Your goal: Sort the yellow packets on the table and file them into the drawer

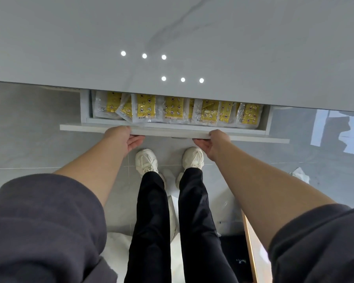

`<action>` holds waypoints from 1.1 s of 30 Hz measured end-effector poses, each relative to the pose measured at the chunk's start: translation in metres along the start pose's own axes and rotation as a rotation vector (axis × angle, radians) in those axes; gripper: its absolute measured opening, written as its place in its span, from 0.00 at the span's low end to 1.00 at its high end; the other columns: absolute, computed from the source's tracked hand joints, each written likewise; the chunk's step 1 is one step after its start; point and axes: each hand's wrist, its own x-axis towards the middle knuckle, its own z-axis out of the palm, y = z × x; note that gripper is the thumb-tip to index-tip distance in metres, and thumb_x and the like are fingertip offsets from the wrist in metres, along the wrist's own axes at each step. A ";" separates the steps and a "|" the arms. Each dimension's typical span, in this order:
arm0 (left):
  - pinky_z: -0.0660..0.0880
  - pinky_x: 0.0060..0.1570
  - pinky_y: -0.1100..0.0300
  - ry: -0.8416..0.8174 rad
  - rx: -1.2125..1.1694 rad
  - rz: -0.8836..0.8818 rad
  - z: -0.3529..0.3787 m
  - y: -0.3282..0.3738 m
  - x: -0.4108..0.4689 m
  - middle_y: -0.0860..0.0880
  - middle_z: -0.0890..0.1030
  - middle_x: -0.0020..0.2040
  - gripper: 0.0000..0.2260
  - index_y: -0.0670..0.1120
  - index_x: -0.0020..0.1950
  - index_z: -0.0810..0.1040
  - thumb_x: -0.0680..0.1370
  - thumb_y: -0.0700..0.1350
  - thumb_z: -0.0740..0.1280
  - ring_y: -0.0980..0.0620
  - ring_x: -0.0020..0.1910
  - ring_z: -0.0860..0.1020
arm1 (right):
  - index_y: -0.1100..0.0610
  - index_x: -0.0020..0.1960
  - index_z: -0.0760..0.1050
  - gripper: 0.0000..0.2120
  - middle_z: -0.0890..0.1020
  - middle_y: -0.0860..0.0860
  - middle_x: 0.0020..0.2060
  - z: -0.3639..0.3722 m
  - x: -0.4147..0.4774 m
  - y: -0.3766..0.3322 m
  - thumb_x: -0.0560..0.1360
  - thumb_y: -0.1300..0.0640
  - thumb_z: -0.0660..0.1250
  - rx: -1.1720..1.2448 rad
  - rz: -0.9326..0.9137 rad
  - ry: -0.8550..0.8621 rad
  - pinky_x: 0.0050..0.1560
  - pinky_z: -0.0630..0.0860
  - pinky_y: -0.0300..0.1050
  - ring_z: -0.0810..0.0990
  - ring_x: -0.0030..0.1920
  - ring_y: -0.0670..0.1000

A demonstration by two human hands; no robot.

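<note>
Drawer [168, 132] holding filed packets [145, 107]
Left hand [123, 138] and right hand [213, 142] grip its stiff front; packets look light, slippery.

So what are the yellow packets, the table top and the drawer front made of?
Yellow packets: clear glossy plastic pouches, probably, with a yellow printed insert; they crinkle and glint. Table top: polished stone or stone-look slab; grey veins, mirrored lamp dots. Drawer front: matt grey board, likely painted or laminated; flat, no shine.

The grey table [70, 37] overhangs a part-open drawer [168, 132]; yellow packets [145, 107] lie in a row inside.
</note>
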 end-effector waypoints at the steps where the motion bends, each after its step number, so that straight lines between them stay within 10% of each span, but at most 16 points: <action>1: 0.80 0.43 0.54 0.005 -0.017 0.015 0.001 0.002 0.002 0.38 0.80 0.58 0.12 0.37 0.66 0.71 0.83 0.40 0.58 0.46 0.42 0.82 | 0.63 0.43 0.69 0.08 0.81 0.61 0.36 0.001 0.000 -0.002 0.80 0.65 0.57 0.004 -0.013 -0.009 0.52 0.82 0.53 0.85 0.42 0.60; 8: 0.80 0.31 0.63 -0.008 -0.101 0.159 0.006 0.006 0.011 0.43 0.83 0.49 0.12 0.37 0.63 0.74 0.82 0.42 0.61 0.52 0.39 0.83 | 0.65 0.54 0.70 0.04 0.81 0.61 0.41 0.006 -0.002 -0.007 0.81 0.65 0.57 0.086 -0.159 -0.147 0.53 0.81 0.54 0.84 0.49 0.60; 16: 0.78 0.54 0.52 -0.226 -0.254 0.256 0.019 0.026 -0.005 0.42 0.72 0.64 0.19 0.46 0.67 0.69 0.79 0.51 0.66 0.45 0.60 0.79 | 0.60 0.50 0.70 0.06 0.71 0.63 0.62 0.012 -0.014 -0.026 0.78 0.60 0.67 0.281 -0.163 -0.410 0.65 0.74 0.58 0.77 0.63 0.62; 20: 0.77 0.57 0.52 -0.188 -0.243 0.297 0.030 0.044 -0.005 0.43 0.73 0.62 0.15 0.47 0.60 0.70 0.79 0.54 0.66 0.45 0.59 0.79 | 0.59 0.65 0.67 0.22 0.70 0.61 0.64 0.022 -0.013 -0.041 0.77 0.51 0.70 0.305 -0.185 -0.403 0.64 0.75 0.56 0.77 0.63 0.60; 27: 0.79 0.53 0.51 -0.153 -0.459 0.254 0.046 0.059 0.007 0.46 0.80 0.56 0.16 0.44 0.67 0.70 0.81 0.48 0.63 0.50 0.46 0.82 | 0.62 0.62 0.70 0.13 0.80 0.55 0.50 0.036 -0.011 -0.055 0.80 0.59 0.66 0.404 -0.178 -0.371 0.56 0.80 0.54 0.83 0.51 0.55; 33: 0.79 0.44 0.54 -0.116 -0.465 0.236 0.050 0.059 0.015 0.48 0.80 0.50 0.15 0.43 0.67 0.70 0.83 0.48 0.60 0.52 0.41 0.81 | 0.59 0.65 0.70 0.15 0.80 0.55 0.58 0.033 -0.003 -0.052 0.81 0.54 0.62 0.332 -0.146 -0.402 0.47 0.80 0.53 0.81 0.57 0.54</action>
